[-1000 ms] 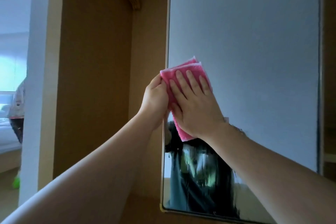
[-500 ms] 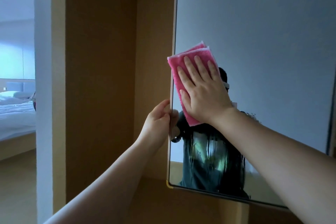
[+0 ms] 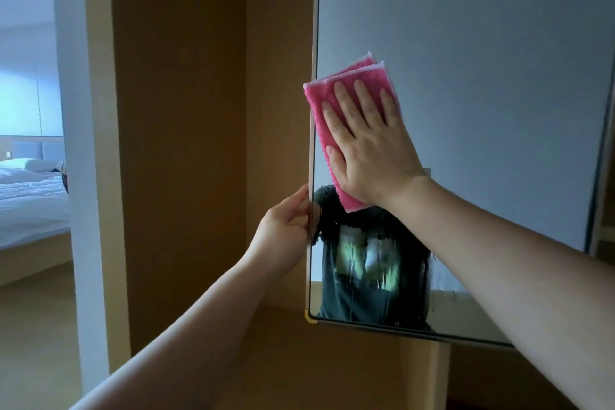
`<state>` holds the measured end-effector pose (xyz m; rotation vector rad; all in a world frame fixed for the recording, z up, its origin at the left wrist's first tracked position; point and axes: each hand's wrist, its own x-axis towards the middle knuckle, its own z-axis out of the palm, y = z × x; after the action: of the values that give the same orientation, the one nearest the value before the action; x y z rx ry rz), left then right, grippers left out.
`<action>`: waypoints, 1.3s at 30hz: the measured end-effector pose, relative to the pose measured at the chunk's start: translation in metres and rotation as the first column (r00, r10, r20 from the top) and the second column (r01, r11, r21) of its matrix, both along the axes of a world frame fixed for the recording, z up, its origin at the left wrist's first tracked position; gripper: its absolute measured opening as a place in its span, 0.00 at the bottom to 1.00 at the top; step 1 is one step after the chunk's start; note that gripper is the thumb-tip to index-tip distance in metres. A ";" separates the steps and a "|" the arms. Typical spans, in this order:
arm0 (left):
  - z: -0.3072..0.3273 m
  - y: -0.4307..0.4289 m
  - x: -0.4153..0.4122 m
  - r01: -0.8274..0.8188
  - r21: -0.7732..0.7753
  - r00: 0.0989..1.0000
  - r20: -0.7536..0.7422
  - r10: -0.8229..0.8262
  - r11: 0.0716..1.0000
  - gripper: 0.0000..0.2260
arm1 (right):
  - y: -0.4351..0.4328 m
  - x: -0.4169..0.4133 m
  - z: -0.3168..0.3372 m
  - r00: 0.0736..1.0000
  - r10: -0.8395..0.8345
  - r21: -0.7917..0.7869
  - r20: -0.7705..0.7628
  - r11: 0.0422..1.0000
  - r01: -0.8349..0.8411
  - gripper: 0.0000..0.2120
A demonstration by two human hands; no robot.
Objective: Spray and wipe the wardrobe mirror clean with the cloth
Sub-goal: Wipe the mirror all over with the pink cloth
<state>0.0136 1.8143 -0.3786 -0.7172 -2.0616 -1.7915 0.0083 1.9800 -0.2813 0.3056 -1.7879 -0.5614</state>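
Note:
The wardrobe mirror [image 3: 482,93] is a tall framed panel on a swung-out door at the right. A folded pink cloth [image 3: 319,100] lies flat against the glass near its left edge. My right hand [image 3: 369,146] presses on the cloth with fingers spread and pointing up. My left hand [image 3: 286,226] grips the mirror's left edge just below the cloth. Wet streaks blur the reflection [image 3: 369,260] of a person's dark shirt in the lower glass. No spray bottle is in view.
The open wooden wardrobe interior [image 3: 186,143] stands left of the mirror, with a shelf surface [image 3: 283,326] under the door. A white wall post [image 3: 73,176] divides it from a bedroom with a bed [image 3: 30,200] at far left.
My left hand slid down from beside the cloth to a lower grip on the mirror's edge. The right hand and cloth stayed by the left edge, while the view shifted.

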 end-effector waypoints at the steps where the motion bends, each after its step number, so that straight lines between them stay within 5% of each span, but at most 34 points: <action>1: -0.002 -0.001 0.001 0.002 -0.027 1.000 -0.015 -0.002 1.000 0.30 | 0.000 0.000 -0.001 1.000 0.001 -0.003 0.004 1.000 -0.001 0.30; 17: -0.004 -0.001 0.007 0.069 -0.016 0.996 -0.049 -0.070 0.997 0.36 | -0.013 -0.004 -0.091 0.997 0.063 -0.087 0.048 0.995 -0.058 0.30; 24: -0.002 -0.002 0.013 0.102 0.036 0.994 -0.047 -0.100 0.994 0.29 | -0.010 -0.003 -0.132 0.990 0.099 -0.104 0.100 0.991 -0.089 0.31; 39: -0.006 -0.001 0.015 0.080 0.045 0.993 -0.089 -0.076 0.996 0.26 | 0.025 0.012 -0.117 0.985 0.110 0.127 0.132 0.984 -0.127 0.30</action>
<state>0.0284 1.8136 -0.3841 -0.8580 -1.9528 -1.8114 0.0203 2.0054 -0.3984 0.5476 -1.8404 -0.5900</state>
